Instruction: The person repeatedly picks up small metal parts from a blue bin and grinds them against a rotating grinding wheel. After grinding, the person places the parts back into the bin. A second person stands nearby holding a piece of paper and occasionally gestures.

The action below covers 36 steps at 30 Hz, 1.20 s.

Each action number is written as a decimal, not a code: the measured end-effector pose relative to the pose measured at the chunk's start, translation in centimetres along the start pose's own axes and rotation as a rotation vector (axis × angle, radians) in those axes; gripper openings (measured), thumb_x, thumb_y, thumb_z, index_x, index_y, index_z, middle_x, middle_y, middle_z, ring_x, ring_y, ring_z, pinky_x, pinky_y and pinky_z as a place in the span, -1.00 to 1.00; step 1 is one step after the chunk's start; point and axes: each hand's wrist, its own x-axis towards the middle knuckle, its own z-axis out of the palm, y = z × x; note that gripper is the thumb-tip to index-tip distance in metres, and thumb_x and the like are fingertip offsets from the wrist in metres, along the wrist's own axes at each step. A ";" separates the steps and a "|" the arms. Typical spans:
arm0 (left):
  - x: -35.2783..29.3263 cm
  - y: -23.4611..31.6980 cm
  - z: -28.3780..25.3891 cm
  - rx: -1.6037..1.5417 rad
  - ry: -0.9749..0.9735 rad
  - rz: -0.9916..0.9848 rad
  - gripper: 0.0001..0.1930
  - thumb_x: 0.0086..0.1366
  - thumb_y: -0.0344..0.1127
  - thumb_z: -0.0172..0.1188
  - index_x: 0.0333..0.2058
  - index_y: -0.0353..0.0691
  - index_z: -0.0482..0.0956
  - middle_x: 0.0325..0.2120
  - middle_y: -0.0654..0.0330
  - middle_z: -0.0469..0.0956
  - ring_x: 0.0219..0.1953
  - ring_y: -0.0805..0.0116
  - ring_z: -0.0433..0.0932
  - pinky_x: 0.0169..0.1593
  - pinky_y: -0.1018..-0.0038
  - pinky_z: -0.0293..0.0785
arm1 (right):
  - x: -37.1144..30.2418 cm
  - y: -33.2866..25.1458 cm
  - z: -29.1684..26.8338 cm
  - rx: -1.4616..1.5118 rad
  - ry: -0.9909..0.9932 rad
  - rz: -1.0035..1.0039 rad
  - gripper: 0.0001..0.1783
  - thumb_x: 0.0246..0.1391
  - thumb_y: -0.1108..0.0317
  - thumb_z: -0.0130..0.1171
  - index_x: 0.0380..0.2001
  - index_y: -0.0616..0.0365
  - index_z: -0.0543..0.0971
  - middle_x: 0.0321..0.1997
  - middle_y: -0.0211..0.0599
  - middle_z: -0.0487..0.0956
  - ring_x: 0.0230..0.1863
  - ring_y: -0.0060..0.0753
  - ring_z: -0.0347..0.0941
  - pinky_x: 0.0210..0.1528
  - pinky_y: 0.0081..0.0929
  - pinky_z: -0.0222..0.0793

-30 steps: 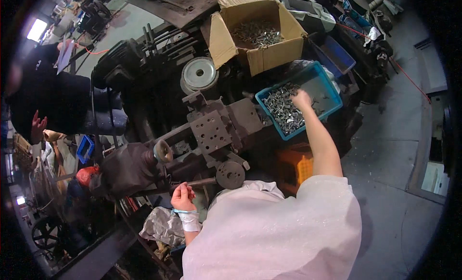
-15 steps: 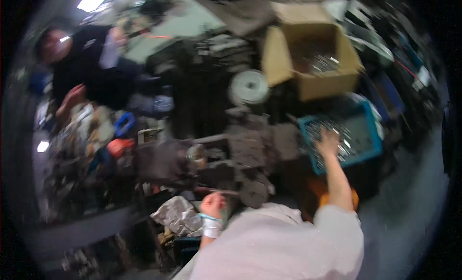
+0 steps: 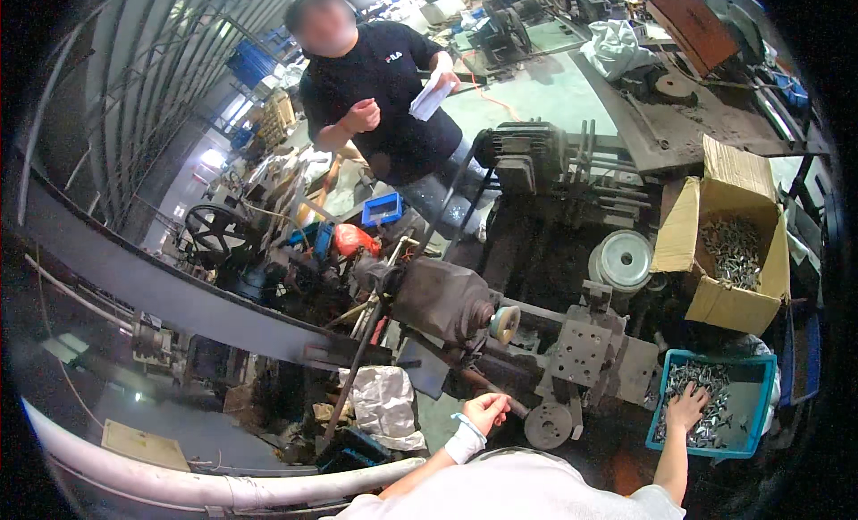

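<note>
My right hand [image 3: 686,408] rests among small shiny metal parts [image 3: 715,423] heaped in a teal plastic tray [image 3: 762,404]. Its fingers are spread on top of the heap. In front of my body is my left hand [image 3: 487,413], fingers curled closed, with a white wrap and a light blue band at the wrist. A dark rod [image 3: 497,390] of the machine runs right beside its knuckles. Whether the curled fingers hold anything is hidden. Just ahead stands a lathe-like machine [image 3: 442,301] with a drilled metal block [image 3: 585,346] and a round handwheel [image 3: 548,425].
Beyond the tray stands an open cardboard box [image 3: 737,310] of similar metal parts. A white round pulley-like disc [image 3: 623,259] lies left of it. Across the machine, another person [image 3: 380,109] holds white papers. A pale pipe [image 3: 268,489] and a crumpled white sack [image 3: 386,404] lie at left.
The view has swung left and steadied, so tray and box appear farther right. My right hand stays in the tray, my left by the rod. The other person's hand is now raised at the chest.
</note>
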 end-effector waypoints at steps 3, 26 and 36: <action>0.2 -0.4 -0.1 0.000 0.004 -0.002 -0.84 0.15 -0.33 0.06 -0.35 -0.29 0.51 -0.59 0.28 0.48 -0.65 0.61 0.37 -0.61 0.70 0.29 | -0.3 0.2 -0.6 -0.030 -0.062 0.028 -0.41 -0.05 0.10 -0.02 0.09 -0.13 0.15 0.16 -0.13 0.05 0.23 -0.08 -0.20 -0.14 0.07 0.26; 0.5 -0.5 0.0 0.004 0.018 -0.023 -0.82 0.17 -0.32 0.04 -0.32 -0.30 0.49 -0.57 0.26 0.48 -0.64 0.60 0.36 -0.58 0.70 0.29 | 1.7 0.4 2.9 0.012 0.051 -0.004 -0.37 -0.25 0.20 0.14 -0.01 0.03 0.26 0.01 0.02 0.24 0.05 -0.07 0.15 -0.12 -0.25 0.32; 1.1 -0.4 0.9 0.009 0.002 -0.056 -0.82 0.16 -0.32 0.04 -0.34 -0.30 0.50 -0.59 0.26 0.48 -0.66 0.60 0.37 -0.60 0.70 0.28 | 3.2 2.1 6.0 -0.030 0.082 -0.127 -0.51 -0.15 0.18 0.09 -0.10 0.05 0.30 -0.05 -0.03 0.28 -0.03 -0.09 0.21 -0.13 -0.38 0.31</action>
